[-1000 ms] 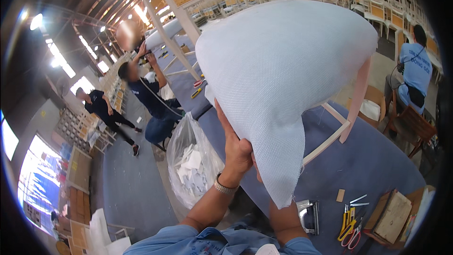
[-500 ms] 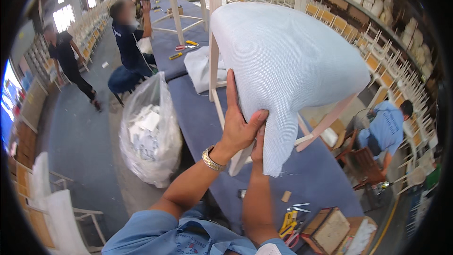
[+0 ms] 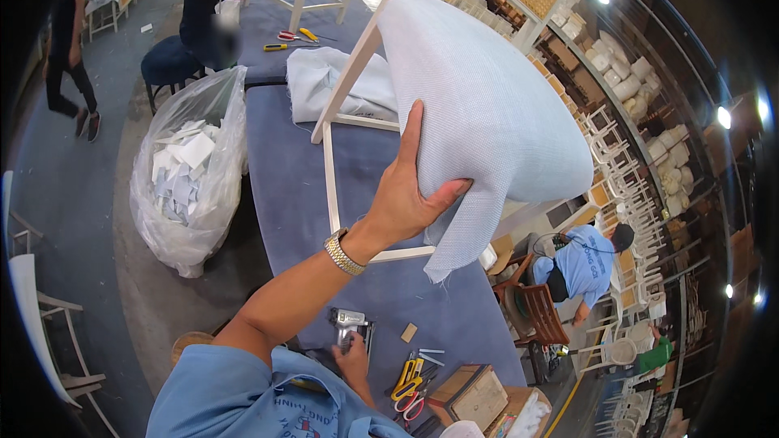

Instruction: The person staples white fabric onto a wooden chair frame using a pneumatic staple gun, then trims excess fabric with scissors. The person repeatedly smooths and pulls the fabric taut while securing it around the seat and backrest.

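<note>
A white wooden chair stands tilted, its padded seat (image 3: 503,105) wrapped in pale blue woven fabric. My left hand (image 3: 410,195) grips the near corner of that seat, index finger along its side and thumb pressing the cloth. Below the thumb hangs a loose fabric flap (image 3: 466,239) with a frayed end. Low down on the blue-grey table, my right hand (image 3: 355,361) is closed around a silver staple gun (image 3: 349,320), close to my body. The fingers' undersides are hidden.
Beside the staple gun lie a small wooden block (image 3: 409,332), yellow cutters (image 3: 408,380), red-handled scissors (image 3: 412,407) and a box (image 3: 469,396). A plastic bag of scraps (image 3: 191,178) stands left. Folded fabric (image 3: 333,85) lies behind. A co-worker (image 3: 586,264) sits right.
My right hand has left the seat corner and come down to the staple gun. My left hand keeps its hold; the chair has tilted and the view has shifted.
</note>
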### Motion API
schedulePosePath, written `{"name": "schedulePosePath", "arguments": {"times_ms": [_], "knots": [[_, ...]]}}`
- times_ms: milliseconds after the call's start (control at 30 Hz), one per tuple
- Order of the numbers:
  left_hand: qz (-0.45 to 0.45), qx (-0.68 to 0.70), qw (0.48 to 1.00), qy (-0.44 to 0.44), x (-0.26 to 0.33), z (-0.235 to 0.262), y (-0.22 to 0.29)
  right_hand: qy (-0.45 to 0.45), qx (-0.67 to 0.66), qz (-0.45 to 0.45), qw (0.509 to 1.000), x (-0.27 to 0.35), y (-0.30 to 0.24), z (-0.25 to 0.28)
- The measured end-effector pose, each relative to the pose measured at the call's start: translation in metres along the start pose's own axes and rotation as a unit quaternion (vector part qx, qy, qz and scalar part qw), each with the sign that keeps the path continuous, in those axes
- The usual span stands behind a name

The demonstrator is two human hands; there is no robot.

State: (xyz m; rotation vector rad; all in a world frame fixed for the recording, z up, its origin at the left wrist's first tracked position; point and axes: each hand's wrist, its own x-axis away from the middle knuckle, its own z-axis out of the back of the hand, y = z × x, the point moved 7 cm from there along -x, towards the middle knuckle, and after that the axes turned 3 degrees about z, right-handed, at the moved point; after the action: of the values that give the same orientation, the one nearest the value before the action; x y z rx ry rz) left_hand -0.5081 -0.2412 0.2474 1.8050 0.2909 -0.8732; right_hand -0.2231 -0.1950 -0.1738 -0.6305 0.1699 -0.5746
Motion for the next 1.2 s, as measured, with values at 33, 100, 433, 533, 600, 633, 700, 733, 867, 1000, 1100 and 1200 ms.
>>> {"name": "schedulePosePath", "arguments": {"times_ms": [33, 100, 433, 533, 600, 633, 700, 733, 867, 1000, 1100, 1200], "knots": [[0.012, 0.009, 1.0, -0.004, 0.0, 0.002, -0.001, 0.006, 0.045, 0.039, 0.998, 0.008, -0.006, -0.005], [0.024, 0.027, 0.999, -0.006, 0.002, 0.005, -0.003, -0.005, 0.027, 0.02, 0.999, 0.0, 0.003, -0.016], [0.036, 0.03, 0.999, -0.011, 0.0, 0.003, -0.001, 0.0, -0.257, -0.119, 0.959, -0.033, -0.027, 0.105], [0.034, 0.046, 0.998, -0.008, -0.001, 0.004, -0.003, 0.092, -0.329, -0.052, 0.939, -0.032, -0.107, 0.217], [0.031, 0.037, 0.999, -0.008, 0.001, 0.006, -0.005, 0.116, -0.256, 0.078, 0.956, -0.029, -0.172, 0.291], [0.028, 0.034, 0.999, -0.008, 0.001, 0.004, -0.005, 0.145, -0.225, 0.113, 0.957, -0.03, -0.186, 0.317], [0.019, 0.036, 0.999, -0.006, 0.002, 0.004, -0.004, 0.16, -0.195, 0.203, 0.946, -0.037, -0.234, 0.354], [0.014, 0.039, 0.999, -0.002, 0.001, 0.007, -0.004, 0.161, -0.137, 0.253, 0.944, -0.039, -0.271, 0.364], [0.005, 0.041, 0.999, 0.003, 0.0, 0.008, 0.003, 0.206, 0.182, 0.379, 0.884, -0.039, -0.369, 0.379], [0.009, 0.026, 1.0, 0.0, -0.001, 0.009, 0.002, 0.183, 0.248, 0.4, 0.863, -0.069, -0.377, 0.378], [0.004, 0.025, 1.0, 0.0, -0.001, 0.006, 0.0, 0.185, 0.305, 0.429, 0.83, -0.083, -0.372, 0.381], [0.014, 0.015, 1.0, -0.005, -0.001, 0.01, -0.001, 0.166, 0.282, 0.444, 0.834, -0.091, -0.372, 0.381]]}}
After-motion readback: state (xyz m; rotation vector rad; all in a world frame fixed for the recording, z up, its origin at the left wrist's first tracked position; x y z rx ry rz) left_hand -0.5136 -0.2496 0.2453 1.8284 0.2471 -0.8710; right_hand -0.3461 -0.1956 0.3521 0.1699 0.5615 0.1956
